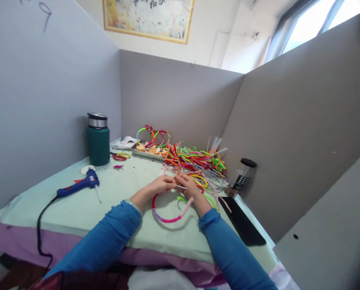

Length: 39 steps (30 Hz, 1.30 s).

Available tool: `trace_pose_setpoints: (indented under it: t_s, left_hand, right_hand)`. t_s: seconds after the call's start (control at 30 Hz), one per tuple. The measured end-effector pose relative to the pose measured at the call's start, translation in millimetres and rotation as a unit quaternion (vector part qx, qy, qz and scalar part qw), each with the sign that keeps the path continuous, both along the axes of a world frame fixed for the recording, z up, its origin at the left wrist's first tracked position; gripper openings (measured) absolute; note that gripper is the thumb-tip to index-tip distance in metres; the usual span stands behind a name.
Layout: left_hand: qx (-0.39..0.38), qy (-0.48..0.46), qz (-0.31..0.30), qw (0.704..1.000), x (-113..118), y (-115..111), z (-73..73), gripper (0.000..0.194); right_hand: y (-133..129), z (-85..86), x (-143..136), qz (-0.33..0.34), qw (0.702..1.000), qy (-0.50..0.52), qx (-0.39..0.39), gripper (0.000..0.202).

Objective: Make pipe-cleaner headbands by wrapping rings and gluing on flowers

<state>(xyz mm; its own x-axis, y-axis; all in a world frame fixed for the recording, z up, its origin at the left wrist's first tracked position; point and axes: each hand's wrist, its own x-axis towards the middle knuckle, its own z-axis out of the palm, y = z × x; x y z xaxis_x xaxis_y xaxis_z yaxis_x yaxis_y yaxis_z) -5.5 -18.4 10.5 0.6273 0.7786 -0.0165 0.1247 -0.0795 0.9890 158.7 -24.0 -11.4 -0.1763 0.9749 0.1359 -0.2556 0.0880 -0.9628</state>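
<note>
Both hands meet over the middle of the table, gripping a hoop (pixel 170 220) partly wrapped in red, purple, magenta and pink pipe cleaner. My left hand (pixel 162 185) is closed on the hoop's upper left, near where the red stretch ends. Close against it, my right hand (pixel 187 186) pinches at a bare white section; a bit of orange pipe cleaner (pixel 177 177) shows at the fingertips. The hoop's pink end hangs free by my right wrist. Behind that wrist lie a green pipe cleaner (pixel 211 202) and a yellow ring (pixel 199 179).
A heap of coloured pipe cleaners (pixel 194 157) lies at the back, beside a metal tray (pixel 148 154) with wrapped rings. On the left are a green bottle (pixel 98 145), scissors (pixel 120 156) and a blue glue gun (pixel 78 185). A black phone-like slab (pixel 243 223) and clear jar (pixel 240 179) stand right.
</note>
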Motion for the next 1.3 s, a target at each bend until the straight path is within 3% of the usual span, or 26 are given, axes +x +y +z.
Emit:
trace_pose_setpoints:
  t_s: [0.1, 0.3, 0.57, 0.73, 0.93, 1.1, 1.3]
  left_hand:
    - [0.021, -0.008, -0.007, 1.0, 1, -3, 1.3, 0.035]
    - [0.15, -0.013, 0.027, 0.988, 3, 0, -0.2, 0.026]
    - [0.201, -0.044, 0.08, 0.975, 3, 5, -2.1, 0.025]
    - [0.223, -0.078, 0.101, 0.966, 3, 2, 1.9, 0.028]
    - [0.215, -0.117, 0.1, 0.965, 2, 3, 3.1, 0.028]
    - [0.139, -0.119, 0.132, 0.974, 3, 2, 4.4, 0.032]
    - [0.102, -0.135, 0.162, 0.972, 3, 6, 3.5, 0.033]
  right_hand:
    - [1, -1.6, -3, -0.011, 1.0, 0.01, -0.003, 0.031]
    - [4, -0.8, -3, -0.035, 0.999, 0.016, 0.013, 0.033]
    - [9, -8.2, -4, -0.043, 0.998, -0.015, 0.041, 0.03]
    - [6, -4.3, -7, -0.04, 0.999, -0.018, 0.022, 0.03]
    - [8, -7.7, -5, -0.027, 0.999, -0.016, 0.034, 0.029]
    - [5, -5.0, -5, -0.038, 0.998, -0.032, 0.046, 0.03]
    - [-12, 8.6, -8, -0.077, 0.978, -0.142, 0.13, 0.031]
